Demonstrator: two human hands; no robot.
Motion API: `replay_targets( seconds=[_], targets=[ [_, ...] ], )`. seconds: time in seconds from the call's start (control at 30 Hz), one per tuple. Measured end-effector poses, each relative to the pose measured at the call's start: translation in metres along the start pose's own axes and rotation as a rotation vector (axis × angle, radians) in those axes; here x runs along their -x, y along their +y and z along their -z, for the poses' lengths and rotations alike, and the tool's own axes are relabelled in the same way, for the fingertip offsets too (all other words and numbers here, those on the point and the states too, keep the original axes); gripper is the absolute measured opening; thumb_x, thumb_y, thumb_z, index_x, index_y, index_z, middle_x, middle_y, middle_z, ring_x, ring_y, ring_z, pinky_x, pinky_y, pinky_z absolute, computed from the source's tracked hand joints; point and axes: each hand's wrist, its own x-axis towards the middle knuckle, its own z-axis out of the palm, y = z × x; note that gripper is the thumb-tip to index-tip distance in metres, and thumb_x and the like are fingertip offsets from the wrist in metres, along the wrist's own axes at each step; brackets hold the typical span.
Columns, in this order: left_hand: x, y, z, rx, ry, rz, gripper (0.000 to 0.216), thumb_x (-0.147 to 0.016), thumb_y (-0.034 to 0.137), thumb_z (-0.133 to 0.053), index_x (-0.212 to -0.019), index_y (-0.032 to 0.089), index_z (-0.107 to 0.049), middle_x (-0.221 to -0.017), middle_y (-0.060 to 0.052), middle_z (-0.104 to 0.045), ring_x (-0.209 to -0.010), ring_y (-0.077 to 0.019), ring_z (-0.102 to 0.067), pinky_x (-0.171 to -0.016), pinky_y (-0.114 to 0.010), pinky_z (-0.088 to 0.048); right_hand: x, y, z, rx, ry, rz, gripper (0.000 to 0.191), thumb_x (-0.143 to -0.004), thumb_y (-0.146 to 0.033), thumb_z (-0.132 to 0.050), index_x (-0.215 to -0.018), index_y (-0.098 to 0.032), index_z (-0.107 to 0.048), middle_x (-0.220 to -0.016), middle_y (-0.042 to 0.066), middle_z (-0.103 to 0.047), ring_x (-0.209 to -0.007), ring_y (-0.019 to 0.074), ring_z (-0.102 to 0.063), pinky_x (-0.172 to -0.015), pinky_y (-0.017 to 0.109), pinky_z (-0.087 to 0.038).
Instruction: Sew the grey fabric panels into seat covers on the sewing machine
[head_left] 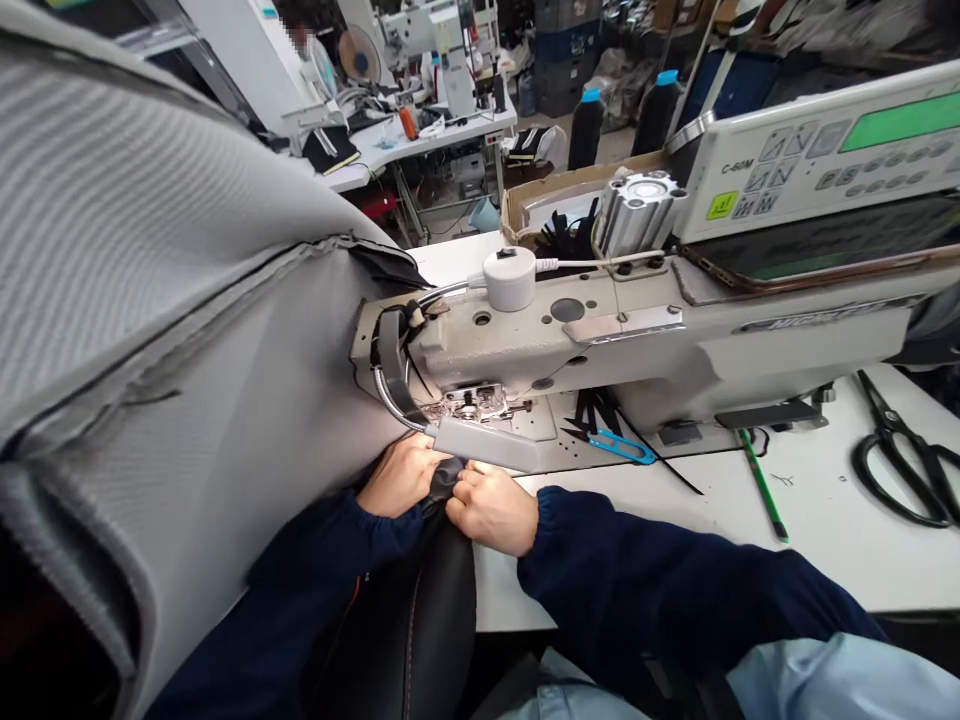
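Note:
A dark seat cover point(444, 610) with orange stitching hangs over the table's front edge, and its upper end lies under the head of the sewing machine point(517, 350). My left hand point(401, 475) is closed on the cover's edge, just in front of the needle area. Beside it, my right hand point(491, 505) pinches the same dark material with bent fingers. A grey lamp bar point(484, 445) crosses above both hands and hides some fingertips. The needle itself is hidden. Large grey, foam-backed fabric point(247, 400) rises on the left, close to my left arm.
Blue thread snips point(622, 446) lie on the machine bed. Right of them are a green pencil point(763, 485) and black scissors point(900, 450) on the white table point(675, 550). A control panel point(817, 150) tops the machine; a cardboard box point(517, 205) stands behind.

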Motion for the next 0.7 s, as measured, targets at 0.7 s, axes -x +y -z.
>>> replay_targets(
  seconds=[0.7],
  targets=[
    [-0.023,0.011,0.006,-0.235,-0.191,-0.027,0.028,-0.08,0.017,-0.044,-0.099,0.018,-0.064,-0.102,-0.009,-0.063,-0.098,-0.022,-0.057,-0.088,-0.035,-0.047,0.005,0.004,0.002,0.063,-0.086,0.049,0.064,-0.071,-0.027,-0.061,-0.121,0.01,-0.046,-0.118,0.03,-0.05,-0.113,0.0408,-0.046,-0.096,0.051,-0.035]
  ],
)
